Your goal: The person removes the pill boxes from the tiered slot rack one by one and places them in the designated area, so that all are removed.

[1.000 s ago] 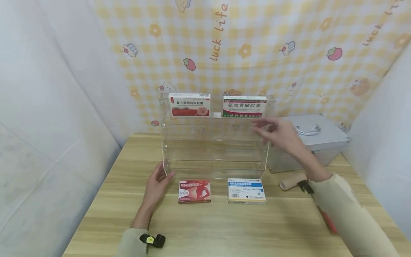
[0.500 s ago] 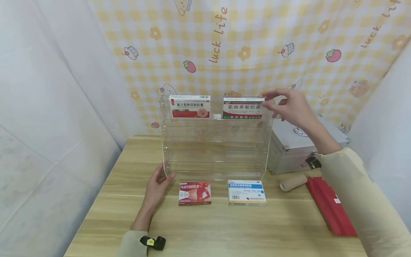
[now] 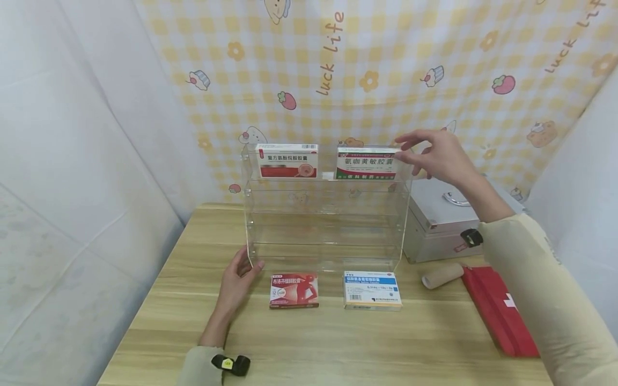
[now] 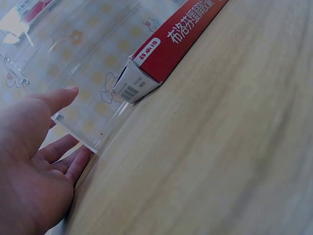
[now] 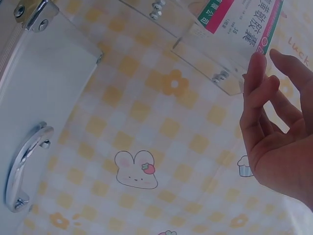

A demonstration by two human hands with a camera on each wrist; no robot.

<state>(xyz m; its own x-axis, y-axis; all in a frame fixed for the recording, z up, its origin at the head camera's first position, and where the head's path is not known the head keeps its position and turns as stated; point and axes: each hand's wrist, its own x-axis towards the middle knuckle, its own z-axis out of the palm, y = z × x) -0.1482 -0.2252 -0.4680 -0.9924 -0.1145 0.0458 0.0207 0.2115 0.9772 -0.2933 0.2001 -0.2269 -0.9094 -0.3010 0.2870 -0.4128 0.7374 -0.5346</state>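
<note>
Box (image 3: 366,166) front-facing, long axis left-to-right

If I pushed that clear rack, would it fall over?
The clear tiered rack might tip if pushed high, where two medicine boxes sit. The left hand at its lower corner could steady it. It looks straight and stiff, so probably won't bend.

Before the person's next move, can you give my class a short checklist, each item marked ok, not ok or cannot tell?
1. Left hand on the clear rack: ok, thumb and fingers at its lower left edge.
2. Right hand gripping the green-and-red box: cannot tell; fingertips are at its right end.
3. White-and-red box standing at the rack's top: ok.
4. Red box and blue-and-white box lying flat on the table: ok.
</note>
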